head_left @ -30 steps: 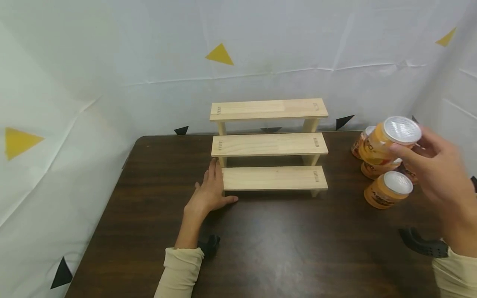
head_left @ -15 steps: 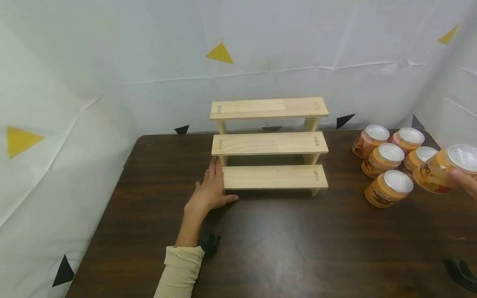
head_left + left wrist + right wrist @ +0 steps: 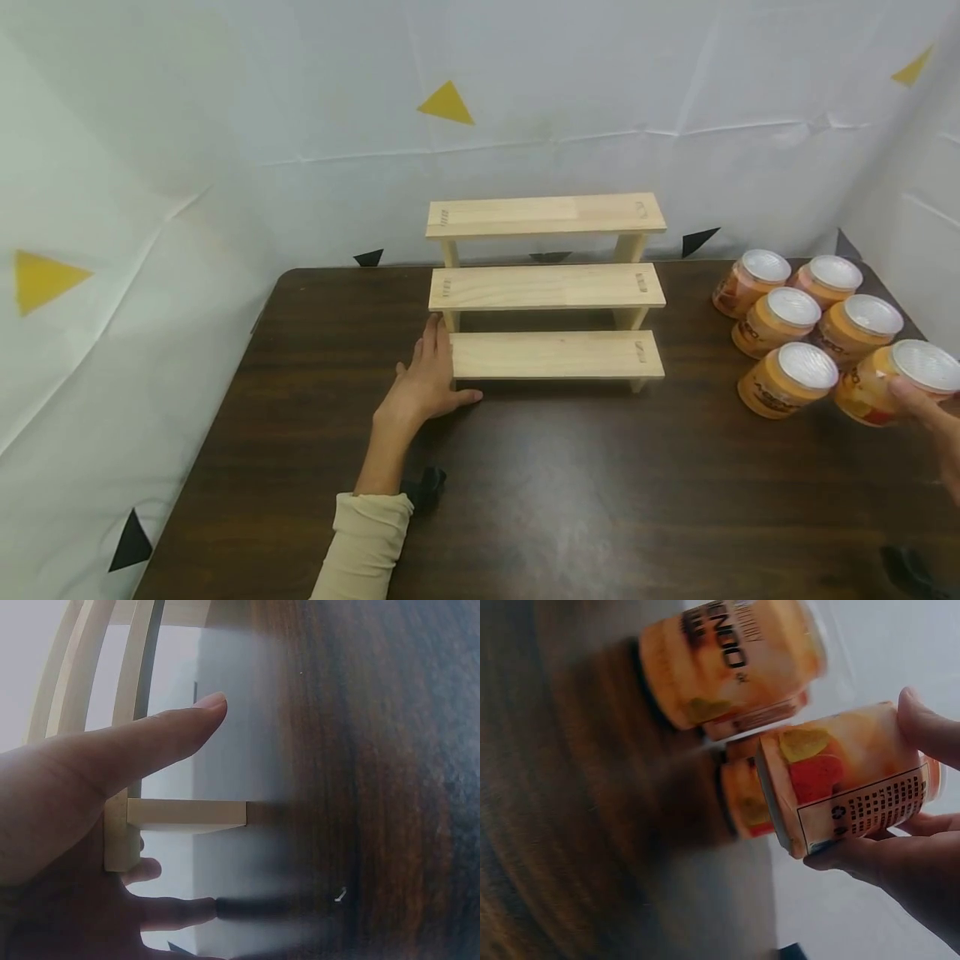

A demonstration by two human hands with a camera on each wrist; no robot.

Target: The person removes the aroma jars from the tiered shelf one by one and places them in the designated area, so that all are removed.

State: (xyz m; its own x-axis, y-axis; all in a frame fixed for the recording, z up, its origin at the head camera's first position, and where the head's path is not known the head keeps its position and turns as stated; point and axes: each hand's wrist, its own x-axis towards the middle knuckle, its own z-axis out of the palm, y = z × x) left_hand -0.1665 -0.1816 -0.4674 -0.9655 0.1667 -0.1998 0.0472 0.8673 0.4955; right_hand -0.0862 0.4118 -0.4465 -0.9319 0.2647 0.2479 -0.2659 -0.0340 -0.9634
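Note:
A three-tier wooden stand (image 3: 555,354) stands at the back of the table. My left hand (image 3: 416,382) rests at the left end of its lowest tier, with fingers straight and the thumb stretched out in front. At the right edge of the head view, my right hand (image 3: 933,417) grips an orange can (image 3: 873,387) with a silvery lid, thumb on one side and fingers on the other. The right wrist view shows this held can (image 3: 847,780) tilted, its base apparently off the table. Several matching cans (image 3: 780,392) stand close to it.
The dark wooden table (image 3: 570,500) carries the stand and the cans. White sheeting (image 3: 555,75) with yellow and black triangles rises behind and at both sides. A black strap piece (image 3: 426,492) sits at my left wrist.
My right hand has carried its can rightward from above the group, then down to the near right side of the other cans. My left hand has stayed at the stand.

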